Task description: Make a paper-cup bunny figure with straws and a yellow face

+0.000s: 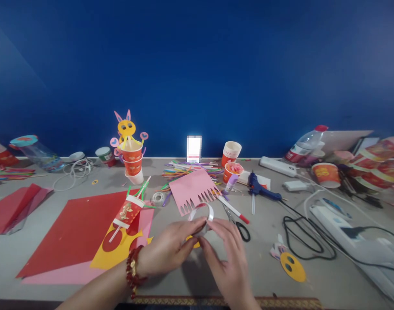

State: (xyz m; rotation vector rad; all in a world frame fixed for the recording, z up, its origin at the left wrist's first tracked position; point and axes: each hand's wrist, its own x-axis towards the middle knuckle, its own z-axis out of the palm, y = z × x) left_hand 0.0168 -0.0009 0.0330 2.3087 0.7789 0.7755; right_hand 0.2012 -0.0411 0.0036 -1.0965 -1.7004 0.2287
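A white strip point(211, 211), curved into a loop, is pinched between both hands above the table. My left hand point(171, 243), with a beaded bracelet at the wrist, closes thumb and fingers on its near end. My right hand point(227, 254) grips the strip from the other side, its fingertips meeting the left ones. Beneath the fingers a bit of yellow paper point(197, 244) shows, mostly hidden. Just beyond the loop lies a pink paper sheet point(193, 189) with a fringe cut along its edge. Black-handled scissors point(243, 231) and a red-capped white marker point(234, 209) rest beside my right hand.
Red paper point(71, 232) and yellow paper point(103, 254) lie left, under a decorated paper cup point(129, 211). A cup figure with rabbit ears point(132, 159) stands behind. Right are a blue glue gun point(261, 189), its black cable, a yellow face cutout point(293, 267) and a power strip point(332, 224).
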